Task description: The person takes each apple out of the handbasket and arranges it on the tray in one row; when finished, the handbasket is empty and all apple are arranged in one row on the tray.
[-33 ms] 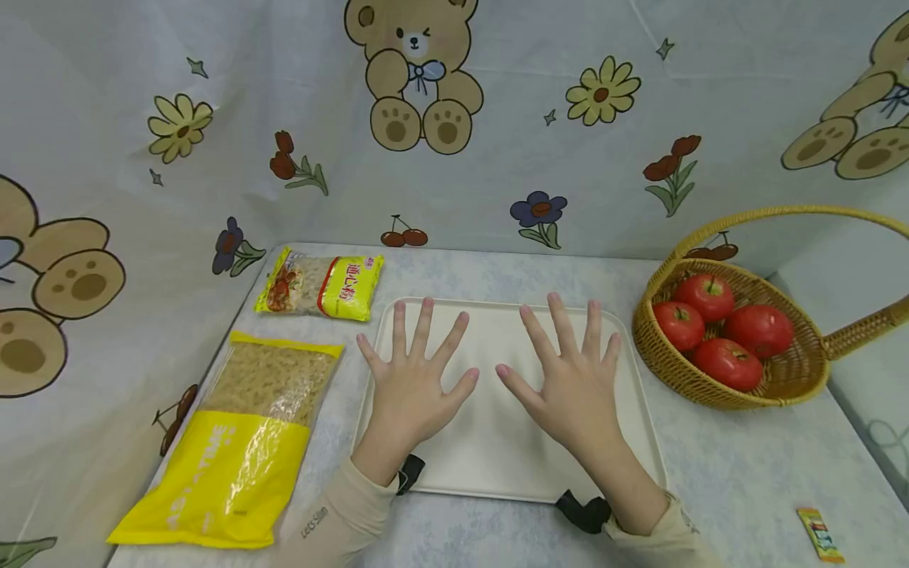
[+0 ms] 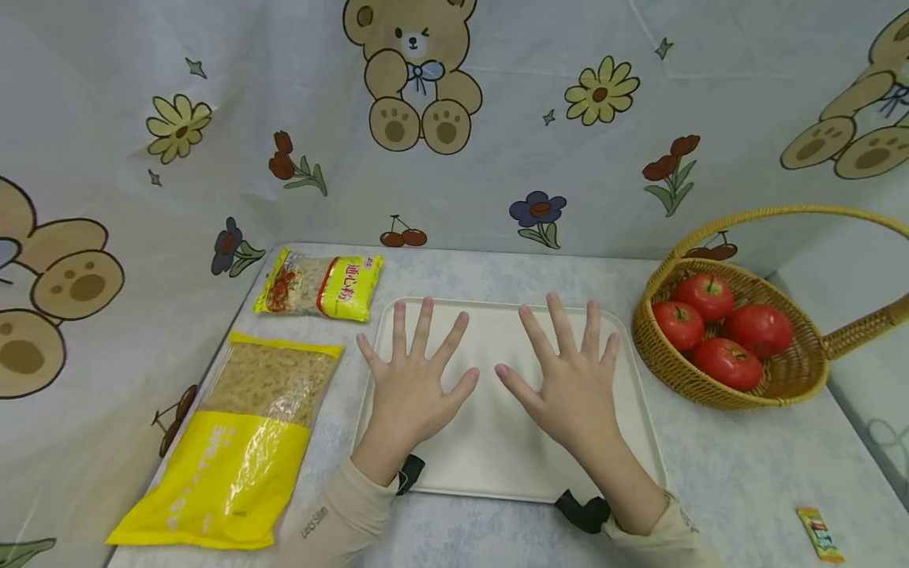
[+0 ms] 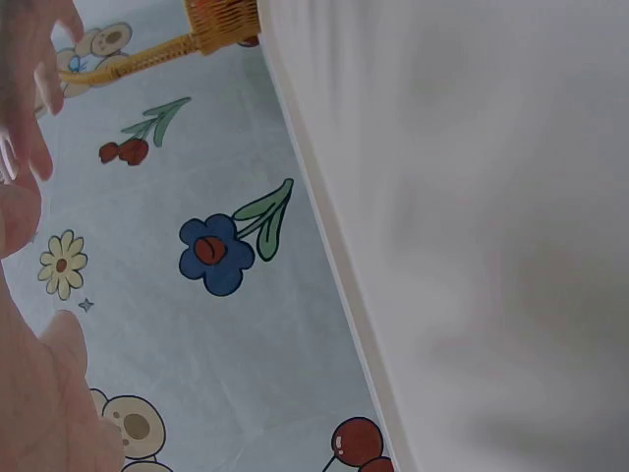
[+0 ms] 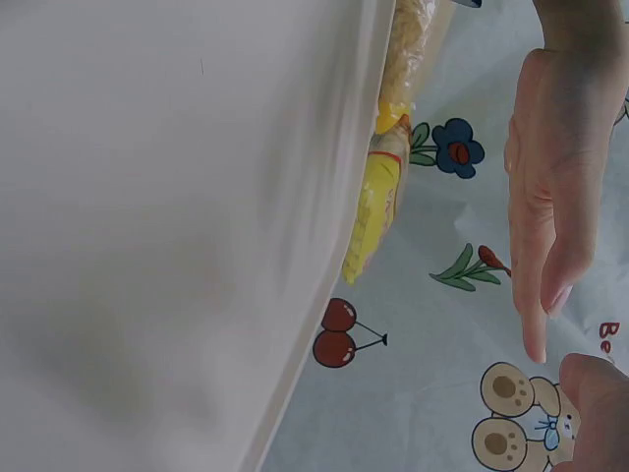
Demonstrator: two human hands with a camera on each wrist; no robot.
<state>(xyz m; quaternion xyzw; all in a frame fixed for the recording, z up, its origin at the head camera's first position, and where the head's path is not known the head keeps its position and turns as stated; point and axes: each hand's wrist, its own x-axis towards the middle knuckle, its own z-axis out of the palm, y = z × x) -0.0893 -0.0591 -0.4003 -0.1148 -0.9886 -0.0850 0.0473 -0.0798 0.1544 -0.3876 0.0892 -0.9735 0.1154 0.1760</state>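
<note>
Both hands hover palm down above a white rectangular tray (image 2: 490, 473), fingers spread and straight, holding nothing. The left hand (image 2: 415, 390) is over the tray's left half, its little finger reaching toward the left rim. Over the right half is the right hand (image 2: 575, 390), its thumb pointing at the left thumb with a gap between them. In the left wrist view the tray's bare surface (image 3: 491, 236) fills the right side, with part of the left hand (image 3: 44, 393) at the left edge. The right wrist view catches a hand (image 4: 560, 167) beyond the tray.
Left of the tray lie a large yellow pasta bag (image 2: 234, 465) and a smaller pasta packet (image 2: 319, 285). A wicker basket (image 2: 660, 367) with a tall handle holds several red apples (image 2: 727, 363) at the right. A small yellow sachet (image 2: 820, 535) lies front right. A printed cloth (image 2: 454, 189) hangs behind.
</note>
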